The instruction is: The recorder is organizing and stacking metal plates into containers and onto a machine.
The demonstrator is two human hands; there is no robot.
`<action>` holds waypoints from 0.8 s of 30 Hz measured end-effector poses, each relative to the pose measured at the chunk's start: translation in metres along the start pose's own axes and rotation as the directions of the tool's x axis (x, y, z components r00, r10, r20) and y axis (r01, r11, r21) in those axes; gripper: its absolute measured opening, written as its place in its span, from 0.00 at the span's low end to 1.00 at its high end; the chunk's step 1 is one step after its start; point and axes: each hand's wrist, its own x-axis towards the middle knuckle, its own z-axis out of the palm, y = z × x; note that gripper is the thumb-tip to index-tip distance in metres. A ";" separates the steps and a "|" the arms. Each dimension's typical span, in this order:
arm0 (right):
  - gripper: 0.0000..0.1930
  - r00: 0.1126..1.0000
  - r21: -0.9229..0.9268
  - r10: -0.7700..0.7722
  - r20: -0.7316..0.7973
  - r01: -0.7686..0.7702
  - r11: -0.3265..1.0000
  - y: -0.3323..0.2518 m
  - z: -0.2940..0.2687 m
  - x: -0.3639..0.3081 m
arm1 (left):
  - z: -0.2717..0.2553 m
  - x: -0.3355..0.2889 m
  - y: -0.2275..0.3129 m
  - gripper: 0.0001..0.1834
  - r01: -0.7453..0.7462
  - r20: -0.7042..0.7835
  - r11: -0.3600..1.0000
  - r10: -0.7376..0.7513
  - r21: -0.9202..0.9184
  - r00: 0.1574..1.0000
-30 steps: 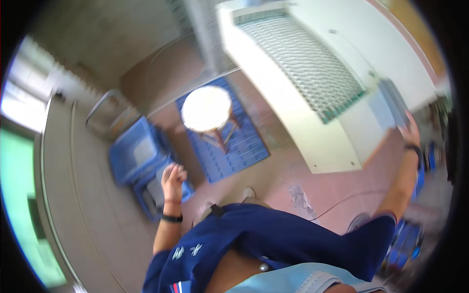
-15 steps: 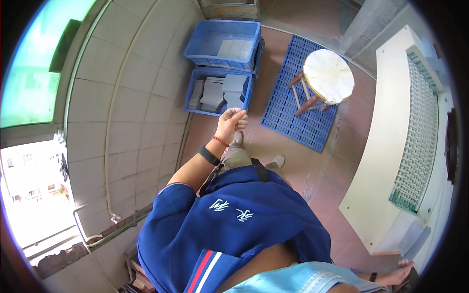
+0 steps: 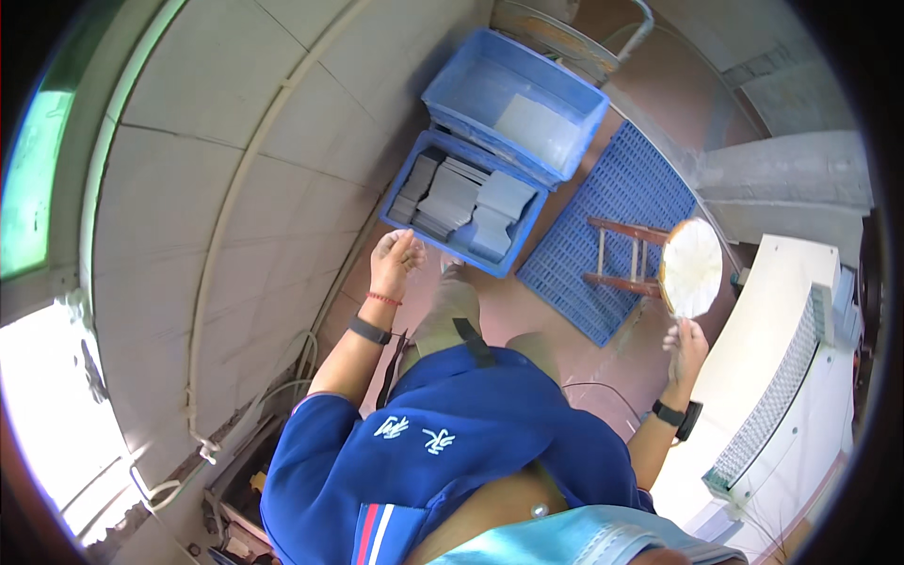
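Observation:
My left hand (image 3: 395,259) is held out at the near left corner of the lower blue crate (image 3: 395,222), fingers curled in and nothing seen in them. Stacked grey flat pieces (image 3: 450,201) fill much of that crate. Out to the right, my right hand (image 3: 685,348) has its fingers loosely bent and somewhat apart. Its fingertips come up to the near rim of the round white seat of a stool (image 3: 693,268); whether they touch it I cannot tell. The stool's brown wooden legs reach down to a blue slatted plastic mat (image 3: 574,259).
Behind the lower crate sits another blue crate (image 3: 461,89) with a few pale flat pieces inside. A tiled wall (image 3: 264,217) with a pipe runs along the left. A large white cabinet (image 3: 763,320) with a mesh-like panel stands at the right. A metal handle (image 3: 645,24) rises at the back.
My view has moved nearer the crates and turned. My right hand has come up from the cabinet's lower end to beside the stool. My left hand now appears farther left, its fingers still curled.

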 end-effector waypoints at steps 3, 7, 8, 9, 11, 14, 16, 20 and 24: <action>0.12 0.984 -0.119 0.076 0.161 -0.057 0.991 -0.022 0.083 0.049 | -0.034 0.024 0.021 0.09 -0.001 -0.057 1.000 0.002 0.025 0.998; 0.12 0.940 -0.124 0.144 0.310 -0.111 0.986 -0.028 0.175 0.117 | -0.072 0.042 0.022 0.08 0.024 -0.170 1.000 -0.027 -0.016 0.985; 0.13 0.924 -0.143 0.171 0.343 -0.129 0.981 -0.020 0.191 0.140 | -0.075 0.043 0.019 0.08 0.038 -0.175 0.999 -0.041 -0.020 0.984; 0.13 0.905 -0.160 0.198 0.378 -0.146 0.976 -0.013 0.207 0.163 | -0.078 0.043 0.017 0.08 0.047 -0.212 0.998 -0.054 -0.038 0.976; 0.14 0.890 -0.246 0.209 0.404 -0.114 0.962 -0.009 0.253 0.196 | -0.085 0.042 0.010 0.07 0.062 -0.272 0.995 -0.082 -0.079 0.959; 0.12 0.866 -0.347 0.231 0.443 -0.072 0.935 0.000 0.314 0.251 | -0.089 0.035 -0.004 0.07 0.082 -0.340 0.991 -0.115 -0.111 0.933; 0.11 0.868 -0.397 0.228 0.441 -0.039 0.917 0.004 0.337 0.289 | -0.074 0.028 -0.005 0.07 0.069 -0.370 0.992 -0.104 -0.106 0.923; 0.08 0.851 -0.497 0.215 0.479 0.061 0.866 0.040 0.387 0.379 | -0.068 0.015 -0.040 0.05 0.002 -0.526 0.983 -0.100 -0.184 0.844; 0.09 0.844 -0.584 0.136 0.519 0.233 0.778 0.061 0.434 0.430 | -0.061 -0.010 -0.081 0.05 0.047 -0.614 0.964 -0.205 -0.263 0.762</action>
